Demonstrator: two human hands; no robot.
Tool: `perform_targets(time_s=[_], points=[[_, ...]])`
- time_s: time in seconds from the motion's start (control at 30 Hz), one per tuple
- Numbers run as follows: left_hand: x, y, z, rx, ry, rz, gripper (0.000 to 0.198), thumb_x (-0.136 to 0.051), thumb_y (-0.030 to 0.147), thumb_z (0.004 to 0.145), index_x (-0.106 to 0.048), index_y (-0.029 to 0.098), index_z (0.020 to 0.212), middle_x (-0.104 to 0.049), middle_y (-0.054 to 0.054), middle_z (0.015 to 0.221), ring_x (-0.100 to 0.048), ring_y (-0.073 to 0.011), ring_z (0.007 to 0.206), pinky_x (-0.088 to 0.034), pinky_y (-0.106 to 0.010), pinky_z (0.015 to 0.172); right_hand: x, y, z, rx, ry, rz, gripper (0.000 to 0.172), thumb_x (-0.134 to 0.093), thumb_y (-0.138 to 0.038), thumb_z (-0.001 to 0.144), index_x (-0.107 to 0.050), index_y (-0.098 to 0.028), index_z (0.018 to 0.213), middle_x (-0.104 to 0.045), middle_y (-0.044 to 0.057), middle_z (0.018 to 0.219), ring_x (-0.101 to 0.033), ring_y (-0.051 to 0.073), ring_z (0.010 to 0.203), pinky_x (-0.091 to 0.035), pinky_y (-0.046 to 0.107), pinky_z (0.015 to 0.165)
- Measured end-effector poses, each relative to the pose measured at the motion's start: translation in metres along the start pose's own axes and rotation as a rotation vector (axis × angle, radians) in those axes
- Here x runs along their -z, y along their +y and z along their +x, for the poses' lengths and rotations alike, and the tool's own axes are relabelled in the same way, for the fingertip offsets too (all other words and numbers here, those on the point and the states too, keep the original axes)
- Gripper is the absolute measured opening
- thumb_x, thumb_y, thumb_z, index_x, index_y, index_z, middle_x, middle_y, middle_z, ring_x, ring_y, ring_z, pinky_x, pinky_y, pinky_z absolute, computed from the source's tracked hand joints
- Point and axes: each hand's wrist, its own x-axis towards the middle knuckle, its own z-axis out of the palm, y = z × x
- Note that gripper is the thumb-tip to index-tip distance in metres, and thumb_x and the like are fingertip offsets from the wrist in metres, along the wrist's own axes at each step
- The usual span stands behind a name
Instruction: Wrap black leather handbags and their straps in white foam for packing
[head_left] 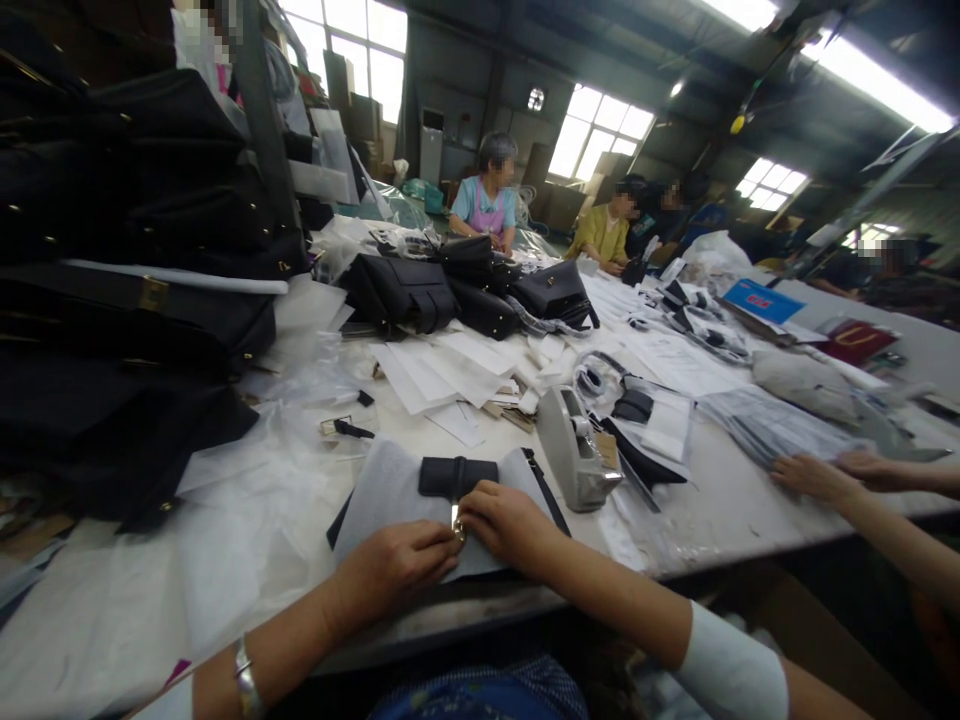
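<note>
A black handbag [556, 508] lies at the table's front edge, with a pale wrapping sheet [382, 490] over most of it. A black leather tab [439, 478] crosses the sheet, and a shiny gold-coloured clasp [457, 528] sits below it. My left hand [394, 565] rests on the sheet with its fingertips closed at the clasp from the left. From the right, my right hand [510, 525] pinches the same metal piece. My fingers partly hide the clasp, so its exact shape does not show.
A tape dispenser [574, 450] stands just right of the bag. Black bags are stacked high on the left [150, 200], and more bags [405, 290] lie behind loose paper sheets [442, 375]. A co-worker's hands [817, 478] touch a plastic-wrapped stack [772, 425] at right.
</note>
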Motion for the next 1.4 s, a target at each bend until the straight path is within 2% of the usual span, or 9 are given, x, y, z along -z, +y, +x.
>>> perform_targets(time_s=[0.17, 0.3, 0.53, 0.73, 0.97, 1.13, 1.2, 1.27, 1.4], points=[[0.003, 0.001, 0.001, 0.013, -0.018, 0.017, 0.020, -0.050, 0.019, 0.098, -0.065, 0.019, 0.110, -0.071, -0.006, 0.102, -0.070, -0.0151, 0.090, -0.058, -0.024, 0.080, 0.003, 0.009, -0.036, -0.008, 0.156, -0.104, 0.040, -0.057, -0.029, 0.096, -0.057, -0.019, 0.134, -0.060, 0.012, 0.135, -0.055, 0.027, 0.126, -0.041, 0.046, 0.109], [0.007, 0.000, 0.002, -0.010, 0.020, 0.067, 0.023, -0.054, 0.024, 0.096, -0.066, 0.021, 0.116, -0.071, -0.007, 0.111, -0.069, -0.0177, 0.099, -0.058, -0.028, 0.086, -0.017, 0.023, -0.059, 0.028, 0.138, -0.211, 0.053, -0.053, -0.035, 0.097, -0.043, -0.022, 0.147, -0.041, 0.011, 0.153, -0.039, 0.029, 0.140, -0.031, 0.055, 0.116], [0.013, 0.004, -0.005, 0.123, -0.104, 0.314, 0.039, -0.053, 0.031, 0.097, -0.054, 0.030, 0.136, -0.056, -0.009, 0.142, -0.057, -0.0257, 0.125, -0.046, -0.049, 0.107, -0.026, 0.031, -0.067, 0.051, 0.141, -0.216, 0.058, -0.050, -0.049, 0.097, -0.042, -0.023, 0.148, -0.030, 0.011, 0.158, -0.027, 0.032, 0.146, -0.025, 0.056, 0.118], [0.006, 0.006, -0.011, 0.135, -0.153, 0.425, 0.045, -0.050, 0.034, 0.098, -0.046, 0.030, 0.143, -0.050, -0.010, 0.148, -0.053, -0.0255, 0.131, -0.040, -0.050, 0.110, -0.023, 0.026, -0.065, -0.013, 0.145, -0.159, 0.049, -0.046, -0.044, 0.100, -0.046, -0.028, 0.146, -0.034, 0.007, 0.157, -0.031, 0.029, 0.145, -0.023, 0.054, 0.119], [-0.002, 0.015, -0.005, 0.057, -0.211, 0.324, 0.063, -0.034, 0.002, 0.093, -0.031, 0.027, 0.151, -0.039, -0.005, 0.155, -0.040, -0.0182, 0.140, -0.041, -0.043, 0.112, -0.013, 0.021, -0.061, -0.033, 0.105, -0.141, 0.045, -0.047, -0.042, 0.099, -0.052, -0.028, 0.141, -0.044, 0.008, 0.152, -0.039, 0.031, 0.140, -0.025, 0.054, 0.117], [-0.001, 0.017, -0.009, 0.147, -0.237, 0.229, 0.063, -0.053, 0.031, 0.095, -0.027, 0.028, 0.153, -0.035, -0.005, 0.157, -0.039, -0.0225, 0.141, -0.039, -0.048, 0.113, 0.026, 0.020, -0.032, -0.052, -0.059, -0.149, 0.034, -0.053, -0.047, 0.095, -0.070, -0.027, 0.118, -0.065, 0.007, 0.130, -0.063, 0.027, 0.114, -0.046, 0.039, 0.101], [-0.004, 0.017, -0.009, 0.153, -0.220, 0.237, 0.067, -0.056, 0.028, 0.092, -0.027, 0.030, 0.152, -0.034, -0.004, 0.157, -0.040, -0.0232, 0.140, -0.041, -0.049, 0.111, 0.046, 0.029, -0.006, -0.119, -0.114, -0.216, 0.030, -0.051, -0.044, 0.098, -0.074, -0.028, 0.106, -0.073, 0.003, 0.112, -0.069, 0.020, 0.099, -0.050, 0.028, 0.089], [-0.010, 0.014, -0.010, 0.143, -0.205, 0.246, 0.073, -0.058, 0.017, 0.086, -0.029, 0.029, 0.152, -0.034, -0.004, 0.157, -0.040, -0.0232, 0.140, -0.042, -0.048, 0.110, 0.062, 0.046, 0.023, -0.224, -0.077, -0.322, 0.027, -0.049, -0.035, 0.100, -0.072, -0.027, 0.112, -0.073, 0.003, 0.111, -0.067, 0.018, 0.101, -0.048, 0.025, 0.088], [-0.021, 0.004, -0.015, 0.073, -0.149, 0.265, 0.082, -0.057, 0.008, 0.075, -0.032, 0.024, 0.151, -0.037, -0.006, 0.155, -0.042, -0.0237, 0.140, -0.042, -0.044, 0.111, 0.075, 0.090, 0.075, -0.401, -0.030, -0.491, 0.029, -0.054, -0.019, 0.097, -0.063, -0.009, 0.122, -0.064, 0.019, 0.123, -0.057, 0.028, 0.119, -0.041, 0.041, 0.102]])
